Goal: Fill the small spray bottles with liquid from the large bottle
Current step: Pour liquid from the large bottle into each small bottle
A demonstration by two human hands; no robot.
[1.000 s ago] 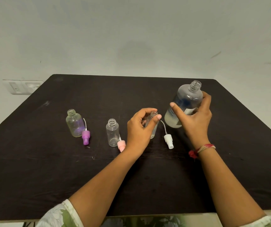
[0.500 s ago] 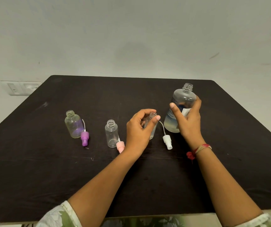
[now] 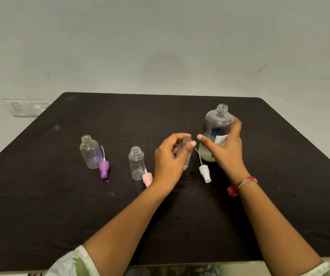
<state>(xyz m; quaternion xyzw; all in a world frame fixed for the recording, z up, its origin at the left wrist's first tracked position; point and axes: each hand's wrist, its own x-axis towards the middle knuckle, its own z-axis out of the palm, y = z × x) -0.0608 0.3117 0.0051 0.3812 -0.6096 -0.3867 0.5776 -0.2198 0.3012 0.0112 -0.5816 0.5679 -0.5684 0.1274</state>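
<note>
On the dark tabletop [image 3: 40,196], the right hand [image 3: 226,153] wraps around the large bottle [image 3: 217,126], fingers curled behind its labelled side and thumb stretched across the front. This clear bottle stands upright and uncapped toward the right of the tabletop, with a shallow layer of liquid at its bottom; whether its base rests on the surface is hard to tell. Just to its left, the left hand [image 3: 168,159] grips a slim small spray bottle [image 3: 187,140], fingers and thumb curled around its open neck, the bottle upright and mostly hidden behind the hand. A white spray cap [image 3: 205,173] with its dip tube lies between the two hands. Further left stands an open clear small bottle [image 3: 136,165] with a pink spray cap [image 3: 147,178] lying against its base, and beyond that a rounder purple-tinted small bottle [image 3: 90,153], also open, with a purple spray cap [image 3: 104,169] lying beside it. A red thread bracelet [image 3: 240,185] circles the right wrist. A white switch plate [image 3: 26,108] sits on the wall behind.
</note>
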